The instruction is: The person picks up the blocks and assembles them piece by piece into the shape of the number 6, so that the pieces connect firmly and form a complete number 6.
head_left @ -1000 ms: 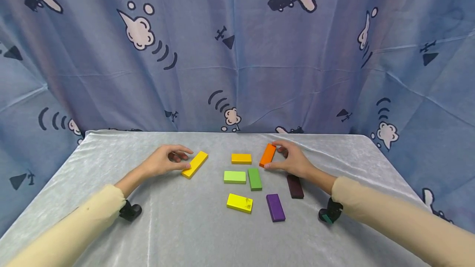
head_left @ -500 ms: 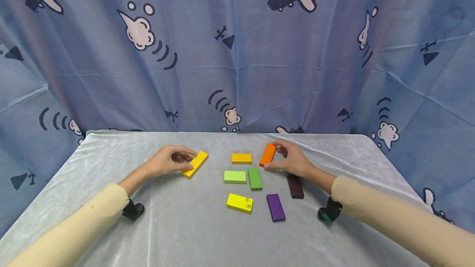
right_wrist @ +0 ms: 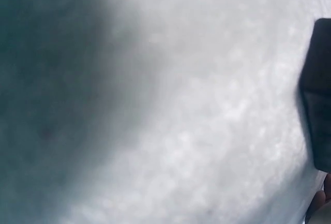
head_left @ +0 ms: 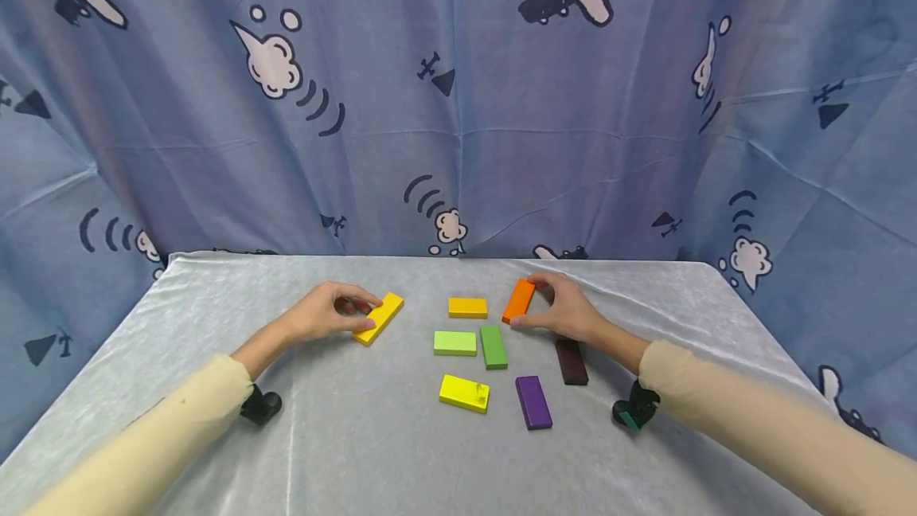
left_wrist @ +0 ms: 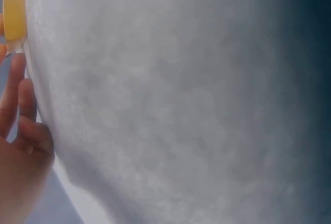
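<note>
My left hand [head_left: 324, 314] pinches a long amber-yellow block [head_left: 384, 315] at the left of the group, thumb on its near side and fingertips at its far side. The block lies slanted on the cloth; its yellow end [left_wrist: 14, 17] shows at the left edge of the left wrist view. Across the table, my right hand [head_left: 567, 311] holds an orange block [head_left: 518, 300] between thumb and fingers at its two ends. Close under the right wrist lies a dark maroon block [head_left: 571, 362], partly covered by the hand. The right wrist view shows this dark block [right_wrist: 318, 89] large at its edge.
Between the hands lie a smaller amber block [head_left: 467, 308], a lime block [head_left: 454, 343] and a green block [head_left: 493, 347]. Nearer stand a bright yellow block [head_left: 464, 393] and a purple block [head_left: 533, 403]. Grey cloth [head_left: 358, 436] covers the table; a patterned curtain [head_left: 387, 102] hangs behind.
My left hand has moved slightly right, and its fingertips have come onto the amber-yellow block's far side. The right hand has stayed at the orange block. The blocks look unmoved.
</note>
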`<action>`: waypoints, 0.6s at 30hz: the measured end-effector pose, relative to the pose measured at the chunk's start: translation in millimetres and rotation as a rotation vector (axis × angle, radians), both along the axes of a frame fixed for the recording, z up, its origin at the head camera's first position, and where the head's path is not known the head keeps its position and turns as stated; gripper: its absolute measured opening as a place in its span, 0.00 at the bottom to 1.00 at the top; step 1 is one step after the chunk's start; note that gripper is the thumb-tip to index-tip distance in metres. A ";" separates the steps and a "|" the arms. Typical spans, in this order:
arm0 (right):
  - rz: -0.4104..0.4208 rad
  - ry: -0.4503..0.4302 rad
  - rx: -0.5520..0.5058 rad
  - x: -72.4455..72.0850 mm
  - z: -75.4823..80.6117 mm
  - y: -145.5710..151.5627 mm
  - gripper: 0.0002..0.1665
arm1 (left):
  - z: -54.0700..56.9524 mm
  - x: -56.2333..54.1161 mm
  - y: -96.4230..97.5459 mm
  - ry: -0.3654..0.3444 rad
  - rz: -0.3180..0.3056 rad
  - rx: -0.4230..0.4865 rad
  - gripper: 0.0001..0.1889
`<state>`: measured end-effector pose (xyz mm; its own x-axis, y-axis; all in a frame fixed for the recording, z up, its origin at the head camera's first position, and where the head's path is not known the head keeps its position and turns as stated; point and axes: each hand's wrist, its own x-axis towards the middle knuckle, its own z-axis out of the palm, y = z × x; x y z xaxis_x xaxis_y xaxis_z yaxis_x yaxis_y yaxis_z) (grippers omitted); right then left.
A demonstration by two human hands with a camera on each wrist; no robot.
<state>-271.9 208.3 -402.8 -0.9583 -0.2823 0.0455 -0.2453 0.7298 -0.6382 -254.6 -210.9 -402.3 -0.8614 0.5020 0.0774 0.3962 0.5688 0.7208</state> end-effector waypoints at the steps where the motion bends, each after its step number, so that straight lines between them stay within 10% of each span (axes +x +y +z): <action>1: -0.004 0.002 0.003 -0.2 0.0 -0.3 0.52 | 0.1 0.0 0.2 0.002 0.000 -0.002 0.18; 18: -0.028 0.080 -0.034 -2.0 15.3 -3.9 0.57 | 3.7 0.6 1.4 0.037 -0.022 -0.024 0.17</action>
